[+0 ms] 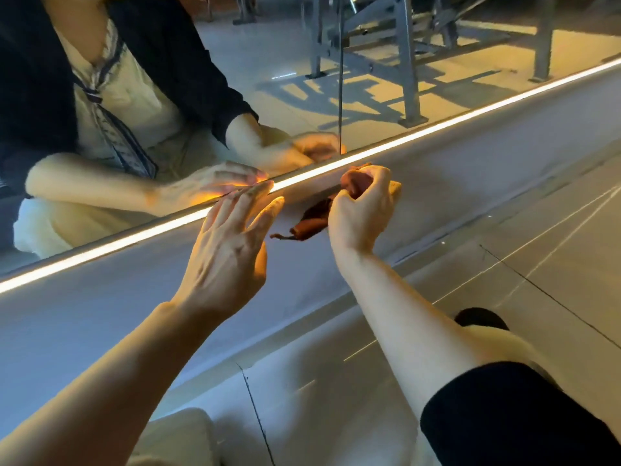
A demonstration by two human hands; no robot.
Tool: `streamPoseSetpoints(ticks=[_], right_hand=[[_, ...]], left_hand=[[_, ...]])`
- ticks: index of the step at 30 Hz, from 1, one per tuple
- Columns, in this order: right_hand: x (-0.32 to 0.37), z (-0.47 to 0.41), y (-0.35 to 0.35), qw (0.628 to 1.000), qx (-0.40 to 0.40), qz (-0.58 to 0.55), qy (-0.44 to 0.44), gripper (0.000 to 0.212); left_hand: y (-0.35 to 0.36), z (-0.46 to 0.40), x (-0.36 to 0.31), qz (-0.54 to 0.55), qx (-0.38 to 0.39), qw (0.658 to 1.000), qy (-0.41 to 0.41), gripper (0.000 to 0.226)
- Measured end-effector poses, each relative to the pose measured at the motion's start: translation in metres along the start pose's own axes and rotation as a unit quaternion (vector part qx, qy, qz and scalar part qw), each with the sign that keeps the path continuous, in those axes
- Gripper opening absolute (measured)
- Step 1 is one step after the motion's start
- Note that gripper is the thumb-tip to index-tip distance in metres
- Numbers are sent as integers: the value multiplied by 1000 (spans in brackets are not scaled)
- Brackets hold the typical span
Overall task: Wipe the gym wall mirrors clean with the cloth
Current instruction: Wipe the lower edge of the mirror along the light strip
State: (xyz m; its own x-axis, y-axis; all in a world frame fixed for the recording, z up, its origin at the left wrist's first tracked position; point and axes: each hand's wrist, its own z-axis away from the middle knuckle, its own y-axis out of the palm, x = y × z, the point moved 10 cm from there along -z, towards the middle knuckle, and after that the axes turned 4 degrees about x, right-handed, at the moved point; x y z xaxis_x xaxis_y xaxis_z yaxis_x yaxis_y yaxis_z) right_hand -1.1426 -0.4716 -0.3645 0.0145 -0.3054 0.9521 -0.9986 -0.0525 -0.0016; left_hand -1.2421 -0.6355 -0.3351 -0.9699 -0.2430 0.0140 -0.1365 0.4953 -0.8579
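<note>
At the centre of the frame the right hand [361,205] grips a bunched reddish-brown cloth [317,216], fingers curled round its upper wad, which sits against the lit strip [134,234] running along the bottom edge of the wall mirror [268,79]. A loose tail of the cloth hangs down to the left over the pale grey ledge [100,317] below the strip. Just left of it, the left hand [232,253] is spread wide, fingers straight, their tips touching the strip at the mirror's lower edge. The mirror fills the upper half of the frame and reflects both hands, a dark sleeve and grey gym equipment frames at upper right. A vertical seam [340,95] divides the mirror panels. Tiled floor [537,264] lies at lower right.
</note>
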Motion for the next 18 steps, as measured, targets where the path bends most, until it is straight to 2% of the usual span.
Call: streamPoseSetpoints(ticks=[3, 5, 7, 8, 11, 13, 15, 18], right_hand=[[10, 15, 15, 999, 34, 14, -33, 39], [25, 44, 39, 990, 110, 33, -82, 35], [31, 66, 54, 979, 176, 51, -90, 32], [34, 68, 50, 980, 169, 53, -91, 31], [62, 44, 19, 992, 23, 46, -119, 29], [76, 22, 19, 991, 1, 94, -98, 32], [78, 20, 35, 983, 52, 166, -64, 40], [78, 56, 58, 959, 159, 195, -132, 42]], left_hand=[[-7, 10, 5, 1, -5, 1000, 5, 64], [-11, 15, 8, 6, -7, 1000, 12, 62], [-16, 21, 13, 12, -13, 1000, 14, 51], [-18, 24, 15, 16, -13, 1000, 9, 48], [-25, 30, 24, 13, -13, 1000, -14, 53], [-28, 29, 27, 19, -12, 999, -22, 60], [-32, 24, 29, 34, -15, 999, -33, 61], [-37, 20, 29, 53, -27, 997, -53, 60]])
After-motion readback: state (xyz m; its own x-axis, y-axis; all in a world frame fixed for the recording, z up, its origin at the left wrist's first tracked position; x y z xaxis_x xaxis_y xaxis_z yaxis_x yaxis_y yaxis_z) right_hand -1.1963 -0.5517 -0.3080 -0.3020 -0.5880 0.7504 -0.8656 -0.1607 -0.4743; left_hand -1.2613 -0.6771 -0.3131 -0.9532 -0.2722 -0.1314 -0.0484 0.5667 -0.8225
